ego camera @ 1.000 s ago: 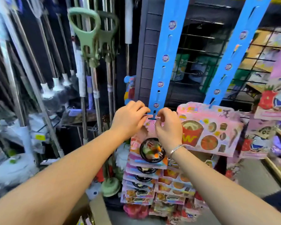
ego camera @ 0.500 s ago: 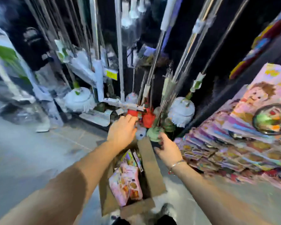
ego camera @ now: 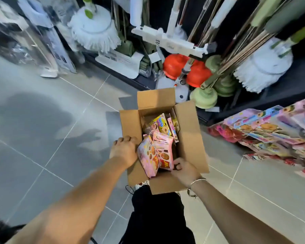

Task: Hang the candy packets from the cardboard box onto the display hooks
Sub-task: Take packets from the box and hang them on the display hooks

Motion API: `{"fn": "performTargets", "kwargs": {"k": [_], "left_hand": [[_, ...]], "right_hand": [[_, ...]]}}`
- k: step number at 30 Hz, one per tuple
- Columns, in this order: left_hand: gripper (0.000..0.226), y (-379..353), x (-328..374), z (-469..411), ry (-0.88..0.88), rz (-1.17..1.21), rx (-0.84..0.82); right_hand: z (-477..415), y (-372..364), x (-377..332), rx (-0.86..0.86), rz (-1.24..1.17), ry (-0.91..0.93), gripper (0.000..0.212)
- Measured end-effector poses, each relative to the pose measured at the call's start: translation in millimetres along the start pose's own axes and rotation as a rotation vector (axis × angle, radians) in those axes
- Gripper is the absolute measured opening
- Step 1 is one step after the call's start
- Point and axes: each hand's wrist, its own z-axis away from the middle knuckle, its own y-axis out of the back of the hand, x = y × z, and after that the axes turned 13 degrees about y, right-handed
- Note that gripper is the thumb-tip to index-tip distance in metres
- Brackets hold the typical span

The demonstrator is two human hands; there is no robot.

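Coming back down to the cardboard box (ego camera: 188,138) — next pick starts.
My left hand (ego camera: 124,152) grips its edge — right hand (ego camera: 183,170) pinches a pink candy packet (ego camera: 155,155).

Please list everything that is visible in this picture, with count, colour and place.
cardboard box: one, brown, open on the floor.
candy packets: several, pink and yellow, inside the box.
displayed packets: many, mostly pink, right side.
mop heads: two, white, top left and right.
plungers: two red, some green, behind the box.
floor: grey tiles.
bracelet: one, silver, right wrist.
left hand: grips the box's left flap.
right hand: pinches one pink packet.
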Motion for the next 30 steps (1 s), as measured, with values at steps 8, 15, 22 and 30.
{"fn": "performTargets", "kwargs": {"k": [8, 15, 22, 30], "left_hand": [[0.046, -109, -7, -76, 0.163, 0.243, -0.208], [0.035, -186, -4, -127, 0.301, 0.379, -0.351], [0.031, -231, 8, -156, 0.426, 0.891, -0.501], [0.021, -219, 29, -135, 0.338, 0.787, -0.388]], "right_hand": [[-116, -41, 29, -0.170, 0.153, 0.006, 0.045], [-210, -75, 36, -0.326, 0.496, 0.204, 0.059], [-262, -109, 39, -0.432, 0.679, 0.401, 0.072], [-253, -97, 46, -0.360, 0.945, 0.541, 0.053]]}}
